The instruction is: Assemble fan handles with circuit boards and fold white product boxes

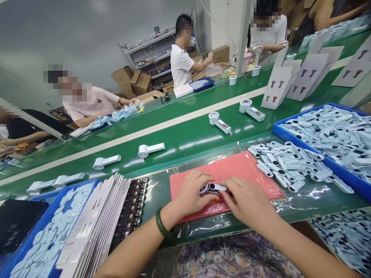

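bare forearms (136,241) at near edge, green bangle (161,222) on left one. left hand (191,193): thumb and fingers clamped round small device (204,189). right hand (246,200): thumb and fingertips pinched on pale blue cover (218,187) at the device. both above pink mat (243,170). right: loose cover pile (290,166), blue tray (285,135) of covers. left: flat white boxes (101,216), circuit boards (136,204). far: green belt (185,135) with white fans (223,125), people (181,63) beyond.

Single cam on wearer's head, looking forward and down. Pink-red mat (246,170) close, 5 o'clock in frame. Green conveyor belt (179,136) mid-range, 9 to 2. Shelving rack (153,48) far, 11.
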Available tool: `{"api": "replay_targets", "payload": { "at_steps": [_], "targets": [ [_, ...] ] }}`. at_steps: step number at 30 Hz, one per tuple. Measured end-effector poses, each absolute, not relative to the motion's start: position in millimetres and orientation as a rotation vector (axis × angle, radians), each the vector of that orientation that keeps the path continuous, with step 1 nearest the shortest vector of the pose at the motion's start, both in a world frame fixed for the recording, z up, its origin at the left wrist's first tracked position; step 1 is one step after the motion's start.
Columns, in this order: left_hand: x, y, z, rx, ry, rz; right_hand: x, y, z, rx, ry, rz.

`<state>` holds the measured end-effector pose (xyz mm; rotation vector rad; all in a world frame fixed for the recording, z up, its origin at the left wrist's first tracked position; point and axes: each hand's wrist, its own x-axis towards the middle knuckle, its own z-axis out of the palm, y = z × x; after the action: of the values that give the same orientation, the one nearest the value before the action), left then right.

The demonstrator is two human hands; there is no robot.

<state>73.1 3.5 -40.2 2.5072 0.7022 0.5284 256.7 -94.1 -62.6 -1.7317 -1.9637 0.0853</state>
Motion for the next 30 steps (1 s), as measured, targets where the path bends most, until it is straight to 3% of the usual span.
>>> {"api": "replay_targets", "payload": {
  "at_steps": [4,13,30],
  "targets": [
    [75,4,-38,2.459,0.684,0.506,254,-91,-58,-1.719,-1.967,0.096],
    [75,-3,-35,2.403,0.737,0.483,266,-89,-84,-1.502,-1.546,0.813],
    [69,-36,-39,2.544,0.801,0.496,261,-107,-81,-1.422,-1.850,0.708]
  ]
}}
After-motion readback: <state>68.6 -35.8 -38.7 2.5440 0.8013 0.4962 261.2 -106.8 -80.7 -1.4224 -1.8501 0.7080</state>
